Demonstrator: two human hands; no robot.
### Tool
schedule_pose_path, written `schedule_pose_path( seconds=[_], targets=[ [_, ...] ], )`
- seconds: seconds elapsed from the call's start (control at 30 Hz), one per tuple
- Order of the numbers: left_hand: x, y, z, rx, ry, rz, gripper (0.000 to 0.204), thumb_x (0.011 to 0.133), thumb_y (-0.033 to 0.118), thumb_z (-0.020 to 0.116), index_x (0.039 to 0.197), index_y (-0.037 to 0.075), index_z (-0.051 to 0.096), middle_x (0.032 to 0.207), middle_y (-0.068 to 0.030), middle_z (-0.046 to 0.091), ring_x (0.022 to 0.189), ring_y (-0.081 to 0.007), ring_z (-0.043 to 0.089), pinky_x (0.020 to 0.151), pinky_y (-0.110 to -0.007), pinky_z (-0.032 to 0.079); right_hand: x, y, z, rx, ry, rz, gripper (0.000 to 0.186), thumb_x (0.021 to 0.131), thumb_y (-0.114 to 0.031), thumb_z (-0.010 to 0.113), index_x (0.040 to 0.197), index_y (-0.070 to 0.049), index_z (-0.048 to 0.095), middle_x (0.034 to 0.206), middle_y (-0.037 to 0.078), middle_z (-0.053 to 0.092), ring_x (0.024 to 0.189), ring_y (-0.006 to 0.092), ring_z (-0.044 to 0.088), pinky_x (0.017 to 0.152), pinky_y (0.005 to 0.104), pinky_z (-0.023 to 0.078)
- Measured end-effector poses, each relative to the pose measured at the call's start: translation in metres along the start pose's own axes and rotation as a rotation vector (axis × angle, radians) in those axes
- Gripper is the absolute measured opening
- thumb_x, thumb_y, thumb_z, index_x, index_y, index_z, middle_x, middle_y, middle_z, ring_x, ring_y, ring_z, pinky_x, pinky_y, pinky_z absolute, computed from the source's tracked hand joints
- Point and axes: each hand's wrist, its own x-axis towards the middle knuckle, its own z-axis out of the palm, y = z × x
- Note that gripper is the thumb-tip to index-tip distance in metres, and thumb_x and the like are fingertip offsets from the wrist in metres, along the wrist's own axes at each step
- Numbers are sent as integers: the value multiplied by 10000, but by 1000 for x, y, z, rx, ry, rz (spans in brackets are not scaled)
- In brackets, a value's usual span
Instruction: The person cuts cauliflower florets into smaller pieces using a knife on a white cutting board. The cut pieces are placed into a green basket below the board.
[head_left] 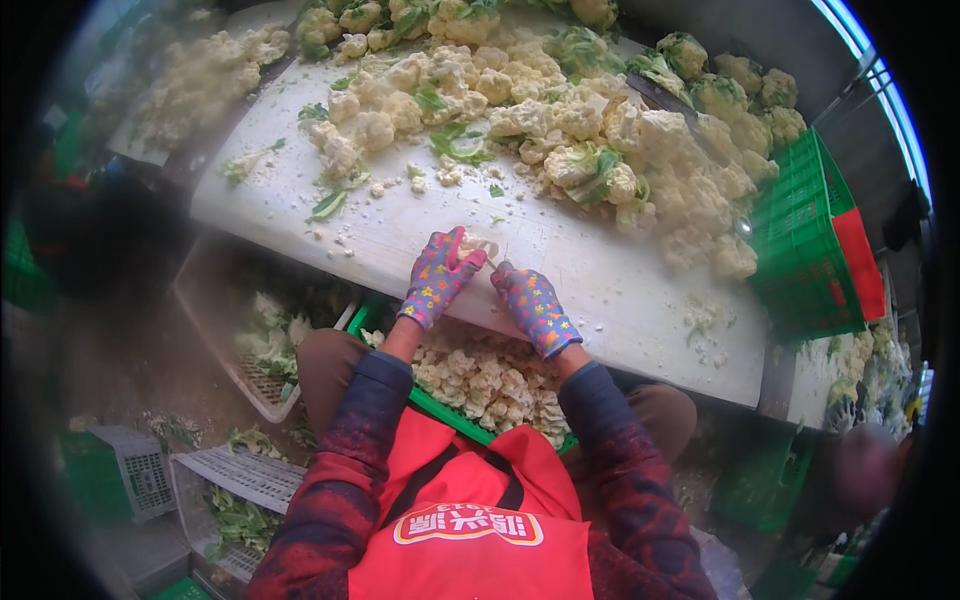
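Observation:
My left hand [440, 275], in a flowered glove, pinches a small pale cauliflower piece [478, 245] above the near edge of the white table [390, 235]. Just to its right, my right hand [538, 305], gloved alike, closes round what looks like a small knife [491, 264]. Its thin blade points toward the piece; most of the handle is hidden in the fist. Beneath both hands, between my knees, sits a green crate [455, 418] filled with cut cauliflower florets [480, 385].
A large heap of cauliflower [540, 115] covers the table's far side, with leaf scraps [460, 145] and crumbs before it. A green crate [800, 240] stands at the right end. To the left, white crates [245, 480] hold leaves. Another person's blurred shape is at far right.

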Motion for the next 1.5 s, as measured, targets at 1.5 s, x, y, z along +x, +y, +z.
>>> schedule_pose_path(
  seconds=[1.5],
  targets=[
    [-108, 31, -1, -873, -329, -186, 435, 1028, 262, 647, 1401, 46, 589, 1262, -36, 661, 1147, -118, 612, 938, -266, 507, 65, 26, -70, 29, 190, 302, 344, 1035, -353, 541, 1000, -37, 671, 782, 195, 695, 721, 328, 690, 663, 452, 522]
  ],
)
